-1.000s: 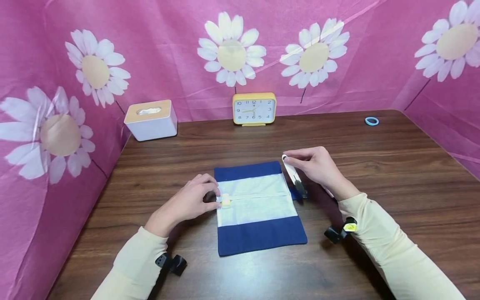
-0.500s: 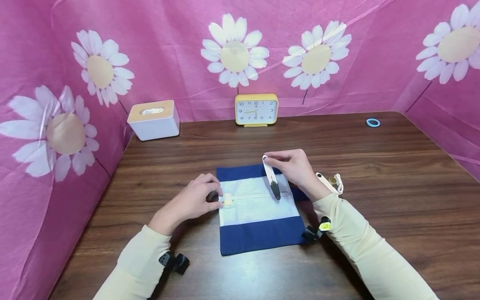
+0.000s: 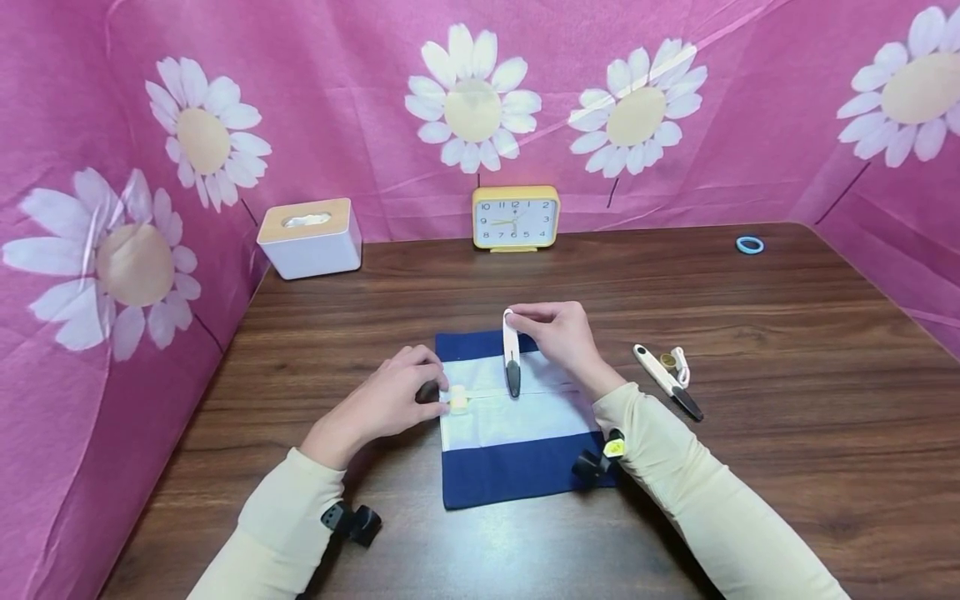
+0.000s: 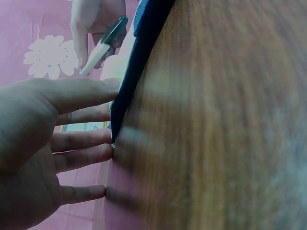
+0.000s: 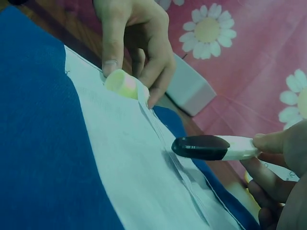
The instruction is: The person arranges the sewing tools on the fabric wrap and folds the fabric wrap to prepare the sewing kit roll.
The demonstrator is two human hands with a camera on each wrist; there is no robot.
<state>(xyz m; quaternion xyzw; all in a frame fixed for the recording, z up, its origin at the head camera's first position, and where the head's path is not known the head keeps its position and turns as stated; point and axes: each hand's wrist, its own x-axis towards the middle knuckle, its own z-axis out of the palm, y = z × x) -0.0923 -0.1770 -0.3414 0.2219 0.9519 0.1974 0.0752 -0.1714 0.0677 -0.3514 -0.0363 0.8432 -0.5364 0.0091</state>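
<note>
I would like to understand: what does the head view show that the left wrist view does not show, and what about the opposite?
Only the head view: the light blue ring and a second white-handled tool lying on the table.
Only the left wrist view: the palm side of the left hand; the head view shows its back.
Both: both hands, the dark-tipped white tool pinched by the right hand, the navy-edged cloth, the table and the pink flowered backdrop.

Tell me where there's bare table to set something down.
Bare table lies between the clock and the blue ring, and between the tissue box and the left hand. Crowded: the cloth, under the tool in the right hand, and to its right, where a second tool lies beside a white piece.
</note>
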